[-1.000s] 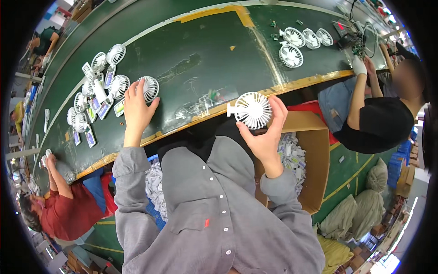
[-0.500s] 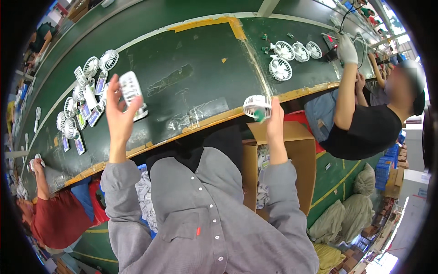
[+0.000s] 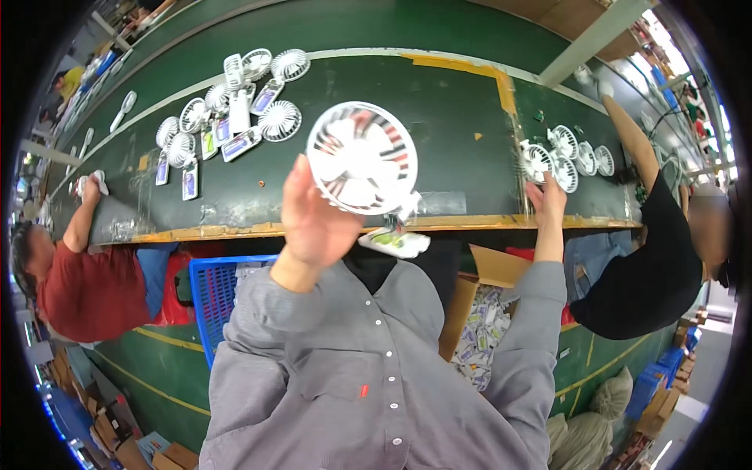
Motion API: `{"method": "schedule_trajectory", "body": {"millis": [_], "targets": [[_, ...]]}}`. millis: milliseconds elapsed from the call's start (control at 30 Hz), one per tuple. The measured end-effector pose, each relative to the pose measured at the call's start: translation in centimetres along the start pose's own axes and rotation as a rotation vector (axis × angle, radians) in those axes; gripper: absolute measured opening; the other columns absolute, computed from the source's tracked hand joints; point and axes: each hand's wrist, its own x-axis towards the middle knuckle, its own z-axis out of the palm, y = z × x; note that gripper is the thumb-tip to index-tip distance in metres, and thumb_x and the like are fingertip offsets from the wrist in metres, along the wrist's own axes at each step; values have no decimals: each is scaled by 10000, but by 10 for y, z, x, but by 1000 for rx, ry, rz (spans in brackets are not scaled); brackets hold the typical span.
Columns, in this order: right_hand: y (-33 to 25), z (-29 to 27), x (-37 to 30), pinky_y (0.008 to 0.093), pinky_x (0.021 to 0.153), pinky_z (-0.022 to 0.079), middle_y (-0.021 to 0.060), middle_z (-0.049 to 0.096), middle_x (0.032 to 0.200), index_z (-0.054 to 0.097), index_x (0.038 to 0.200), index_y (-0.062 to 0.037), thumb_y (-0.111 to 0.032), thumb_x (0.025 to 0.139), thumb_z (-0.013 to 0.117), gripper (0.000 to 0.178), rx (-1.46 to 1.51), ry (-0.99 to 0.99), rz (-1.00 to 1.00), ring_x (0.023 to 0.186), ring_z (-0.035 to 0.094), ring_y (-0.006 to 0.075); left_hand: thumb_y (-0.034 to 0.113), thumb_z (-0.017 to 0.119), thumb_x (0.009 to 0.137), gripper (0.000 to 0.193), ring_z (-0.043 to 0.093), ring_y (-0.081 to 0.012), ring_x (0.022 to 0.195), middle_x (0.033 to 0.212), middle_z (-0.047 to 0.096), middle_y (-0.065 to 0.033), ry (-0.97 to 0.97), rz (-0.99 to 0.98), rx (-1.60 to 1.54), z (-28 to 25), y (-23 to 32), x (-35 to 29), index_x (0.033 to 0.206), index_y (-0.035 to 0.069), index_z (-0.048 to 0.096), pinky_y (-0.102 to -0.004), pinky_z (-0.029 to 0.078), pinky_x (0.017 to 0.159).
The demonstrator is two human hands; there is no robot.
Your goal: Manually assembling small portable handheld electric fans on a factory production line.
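Observation:
My left hand is raised in front of my chest, its fingers closed behind a white handheld fan's round head, whose open cage shows the blades. Below that head, by a short stem with wires, hangs a pale casing with green inside. Out to the right, my right hand has its fingers at the lower edge of a white fan head. Beside it on the bench lie several more fan heads and small green circuit boards.
Whole fans and casings are heaped on the green bench at left. Below the bench edge stand a blue basket and a cardboard box of small parts. Co-workers sit at left and right.
My left hand has moved right and now holds up a fan head instead of the white casing side. My right hand has moved right with its fan head to the others. The view has shifted.

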Motion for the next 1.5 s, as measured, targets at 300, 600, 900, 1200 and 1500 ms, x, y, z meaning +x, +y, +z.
{"method": "schedule_trajectory", "body": {"millis": [300, 600, 900, 1200, 1500], "targets": [[15, 54, -245, 333, 975, 429, 133, 543, 1320, 503, 1328, 25, -202, 841, 657, 560, -52, -1166, -296, 1199, 515, 196, 364, 728, 804, 910, 486, -222, 1222, 1321, 473, -119, -119, 103, 155, 20, -30, -18, 1477, 45, 205, -366, 415, 1021], [20, 38, -270, 445, 925, 449, 97, 548, 643, 537, 817, -1, -206, 976, 404, 291, 395, -945, 37, 744, 566, 236, 85, 654, 786, 726, 480, -244, 1203, 1290, 477, -146, 187, 279, 853, -22, -33, -23, 1427, 4, 323, -374, 390, 1021], [-1, 8, -281, 238, 644, 432, 36, 602, 778, 625, 964, 30, -76, 950, 503, 162, -158, -962, 25, 714, 556, 104, 9, 664, 722, 309, 643, -285, 936, 1053, 653, -97, -673, 401, 1217, -6, -70, -45, 1028, 46, 682, -370, 551, 778], [-2, 1, -283, 271, 584, 416, 54, 585, 696, 604, 851, 32, -77, 909, 512, 154, -426, -1013, -51, 639, 533, 117, 49, 695, 762, 322, 642, -279, 950, 1029, 649, -93, -681, 66, 1167, -20, -61, -70, 1079, 41, 638, -362, 549, 780], [-7, 9, -294, 306, 530, 396, 100, 570, 642, 591, 772, 30, -67, 865, 551, 141, -685, -999, -373, 569, 545, 183, 82, 691, 663, 157, 589, -199, 710, 829, 597, -12, -582, 593, 1485, -20, -80, -79, 765, 84, 571, -321, 500, 615]]}}
